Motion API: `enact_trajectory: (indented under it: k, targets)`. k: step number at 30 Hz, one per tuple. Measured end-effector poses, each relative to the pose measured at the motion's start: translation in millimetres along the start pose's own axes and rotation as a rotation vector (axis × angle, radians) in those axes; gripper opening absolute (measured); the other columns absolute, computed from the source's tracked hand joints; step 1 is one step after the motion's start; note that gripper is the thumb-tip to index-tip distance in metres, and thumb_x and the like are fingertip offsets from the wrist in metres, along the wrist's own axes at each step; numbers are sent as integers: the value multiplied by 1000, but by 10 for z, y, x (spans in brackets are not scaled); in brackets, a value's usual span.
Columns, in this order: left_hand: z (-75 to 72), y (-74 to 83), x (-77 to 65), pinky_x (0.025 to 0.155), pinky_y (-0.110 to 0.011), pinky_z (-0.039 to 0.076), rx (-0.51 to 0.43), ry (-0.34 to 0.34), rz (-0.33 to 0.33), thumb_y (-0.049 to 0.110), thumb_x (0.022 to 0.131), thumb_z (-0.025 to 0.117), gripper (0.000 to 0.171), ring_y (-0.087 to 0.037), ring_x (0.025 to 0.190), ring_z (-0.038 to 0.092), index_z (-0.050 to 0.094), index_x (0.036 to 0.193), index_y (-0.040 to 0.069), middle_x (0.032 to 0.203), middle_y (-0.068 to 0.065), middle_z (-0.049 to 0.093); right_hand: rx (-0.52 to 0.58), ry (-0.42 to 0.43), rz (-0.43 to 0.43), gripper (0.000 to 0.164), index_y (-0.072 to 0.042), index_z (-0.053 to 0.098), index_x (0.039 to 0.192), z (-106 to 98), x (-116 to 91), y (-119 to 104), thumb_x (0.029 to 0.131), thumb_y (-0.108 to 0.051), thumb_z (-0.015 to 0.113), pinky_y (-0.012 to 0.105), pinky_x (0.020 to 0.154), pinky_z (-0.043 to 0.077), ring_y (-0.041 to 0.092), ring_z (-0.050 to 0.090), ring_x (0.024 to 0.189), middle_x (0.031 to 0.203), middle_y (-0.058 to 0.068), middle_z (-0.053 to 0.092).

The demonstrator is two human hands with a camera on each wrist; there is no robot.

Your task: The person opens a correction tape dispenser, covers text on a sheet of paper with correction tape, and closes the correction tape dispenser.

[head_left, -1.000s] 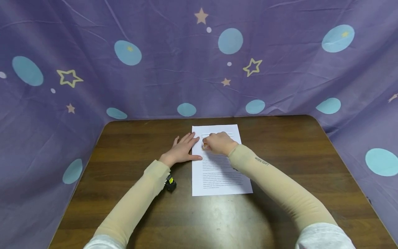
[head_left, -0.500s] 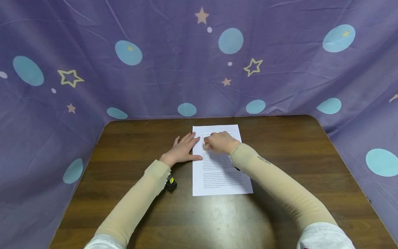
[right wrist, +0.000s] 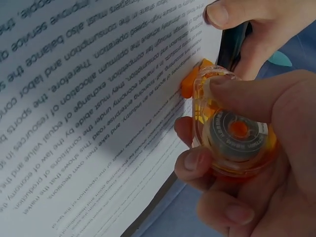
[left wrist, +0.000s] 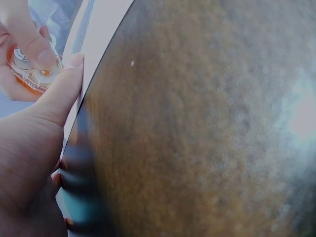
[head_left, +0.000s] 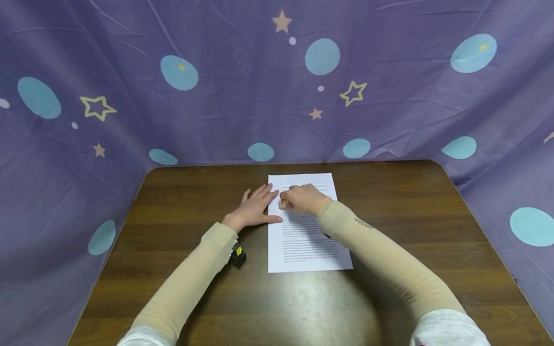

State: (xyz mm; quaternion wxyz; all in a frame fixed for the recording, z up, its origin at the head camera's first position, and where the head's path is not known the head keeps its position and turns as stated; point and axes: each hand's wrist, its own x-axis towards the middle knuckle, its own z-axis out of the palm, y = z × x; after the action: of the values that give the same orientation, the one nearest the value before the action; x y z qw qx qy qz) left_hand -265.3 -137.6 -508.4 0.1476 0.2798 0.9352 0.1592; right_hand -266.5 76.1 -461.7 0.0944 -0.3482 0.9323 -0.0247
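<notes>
A printed sheet of paper (head_left: 281, 250) lies on the table. My right hand (head_left: 305, 198) grips a clear and orange correction tape dispenser (right wrist: 237, 128) between thumb and curled fingers. Its orange tip (right wrist: 190, 81) is at the left ends of the printed lines, on or just over the page. My left hand (head_left: 253, 209) lies with fingers spread at the sheet's left edge, thumb and fingertips resting on the paper. In the left wrist view, the left thumb (left wrist: 64, 89) lies close to the dispenser (left wrist: 37, 69). White bands cross the text near the top of the page.
The brown wooden table (head_left: 182, 202) surrounds the sheet. A purple curtain (head_left: 233, 72) with stars and blue ovals hangs behind and at both sides. A black wrist camera (head_left: 237, 254) is strapped on the left wrist.
My right hand with the correction tape shifted slightly right along the text, then came back to the left and now sits a touch lower. The left hand has stayed in place.
</notes>
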Motion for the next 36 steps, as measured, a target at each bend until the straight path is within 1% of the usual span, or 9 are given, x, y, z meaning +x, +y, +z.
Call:
enact_trajectory:
  k: [5, 11, 17, 22, 27, 32, 36]
  targets:
    - [9, 7, -4, 121, -71, 3, -7, 7, -1, 60, 93, 71, 96, -35, 161, 8, 30, 165, 13, 174, -15, 11, -32, 0, 7, 13, -15, 74, 109, 6, 10, -25, 98, -22, 74, 44, 73, 60, 17, 65, 77, 93, 4, 70]
    - [9, 17, -9, 121, -71, 3, -1, 1, -2, 61, 93, 70, 96, -35, 161, 8, 29, 166, 13, 174, -15, 10, -29, -4, 24, 13, -15, 73, 108, -5, -7, -36, 99, -24, 73, 44, 71, 60, 16, 60, 72, 88, 3, 68]
    - [14, 11, -8, 121, -71, 3, 1, -3, -2, 61, 93, 70, 97, -34, 161, 7, 28, 166, 12, 175, -14, 9, -34, -15, 47, 17, -15, 73, 110, -11, -22, -32, 100, -29, 72, 45, 72, 59, 18, 62, 75, 90, 4, 68]
    - [15, 9, -5, 121, -71, 3, 7, 0, -6, 61, 93, 70, 97, -35, 161, 7, 29, 166, 12, 175, -15, 10, -38, -36, 62, 18, -15, 73, 114, -27, -33, -20, 99, -26, 73, 47, 75, 60, 20, 65, 80, 94, 5, 71]
    - [17, 6, -1, 121, -70, 3, 14, -4, -9, 61, 93, 69, 97, -34, 161, 7, 28, 166, 12, 175, -15, 10, -25, -57, 72, 14, -15, 73, 110, -36, -63, 13, 99, -24, 73, 45, 75, 60, 17, 64, 79, 94, 3, 70]
    - [12, 5, -1, 121, -70, 2, 3, -6, -10, 62, 93, 69, 97, -34, 161, 7, 27, 166, 12, 175, -15, 10, -23, -74, 89, 14, -16, 73, 111, -41, -103, 57, 98, -21, 74, 43, 74, 60, 16, 62, 78, 95, 2, 71]
    - [8, 2, -1, 122, -70, 2, 3, -6, -11, 62, 93, 69, 98, -34, 161, 8, 27, 166, 13, 175, -14, 10, -22, -68, 86, 10, -17, 72, 105, -40, -147, 117, 96, -20, 75, 42, 72, 58, 15, 60, 75, 89, 0, 69]
